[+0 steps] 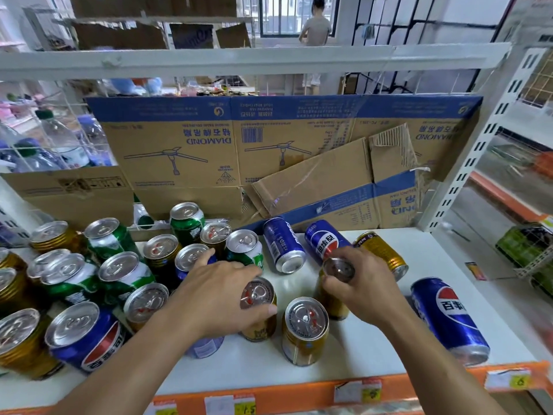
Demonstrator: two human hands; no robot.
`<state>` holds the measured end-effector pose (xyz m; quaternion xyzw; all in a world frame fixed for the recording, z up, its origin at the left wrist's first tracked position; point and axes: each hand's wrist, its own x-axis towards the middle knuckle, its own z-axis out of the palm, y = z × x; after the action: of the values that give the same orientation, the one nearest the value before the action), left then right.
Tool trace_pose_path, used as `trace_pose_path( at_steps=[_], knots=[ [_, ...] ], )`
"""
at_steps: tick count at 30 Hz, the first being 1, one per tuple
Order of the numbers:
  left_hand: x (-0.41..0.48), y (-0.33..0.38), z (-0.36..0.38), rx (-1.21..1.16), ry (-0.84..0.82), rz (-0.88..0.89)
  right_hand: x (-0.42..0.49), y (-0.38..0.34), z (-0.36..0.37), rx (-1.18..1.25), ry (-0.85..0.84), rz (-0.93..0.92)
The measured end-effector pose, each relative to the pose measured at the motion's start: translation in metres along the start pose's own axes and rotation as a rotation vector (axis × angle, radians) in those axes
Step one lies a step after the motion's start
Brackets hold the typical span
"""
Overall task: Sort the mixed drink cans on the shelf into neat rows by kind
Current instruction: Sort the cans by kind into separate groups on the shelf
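Gold can (258, 329) upright, left grip (215, 295) clasping its top, right grip (365, 283) clasping second upright can (332, 304)

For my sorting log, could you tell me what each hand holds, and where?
Left hand grips one gold can round its top rim; right hand, a second gold can likewise.
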<state>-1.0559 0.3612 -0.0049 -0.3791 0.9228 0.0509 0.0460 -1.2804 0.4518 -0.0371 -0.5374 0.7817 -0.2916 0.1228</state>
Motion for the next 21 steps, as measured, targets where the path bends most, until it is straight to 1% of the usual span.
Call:
trace_pose_path(
  at_steps=[3,6,8,10,12,16,17,19,21],
  knots=[
    [0.005,0.009,-0.016,-0.006,0.119,0.015,0.000,0.000,0.008,-0.017,-0.061,-0.021],
    [0.021,0.013,-0.031,-0.071,0.235,0.041,0.001,0.004,0.009,-0.009,-0.078,-0.014],
    [0.036,0.013,-0.036,-0.072,0.264,0.024,0.003,0.007,0.008,0.028,-0.063,-0.018],
    [0.054,0.015,-0.040,-0.022,0.264,0.014,0.003,0.010,0.008,0.063,-0.038,-0.027],
    [0.076,0.019,-0.041,0.054,0.206,0.013,0.002,0.013,0.012,0.111,-0.020,-0.017],
    [0.124,0.021,-0.032,0.171,-0.065,-0.096,0.002,0.017,0.020,0.201,0.026,-0.045],
    [0.135,0.023,-0.029,0.180,-0.108,-0.133,0.001,0.018,0.021,0.214,0.033,-0.046],
    [0.154,0.026,-0.021,0.181,-0.157,-0.206,0.001,0.019,0.021,0.231,0.039,-0.045],
    [0.168,0.030,-0.013,0.119,-0.189,-0.272,0.002,0.021,0.021,0.257,0.029,-0.034]
  ],
)
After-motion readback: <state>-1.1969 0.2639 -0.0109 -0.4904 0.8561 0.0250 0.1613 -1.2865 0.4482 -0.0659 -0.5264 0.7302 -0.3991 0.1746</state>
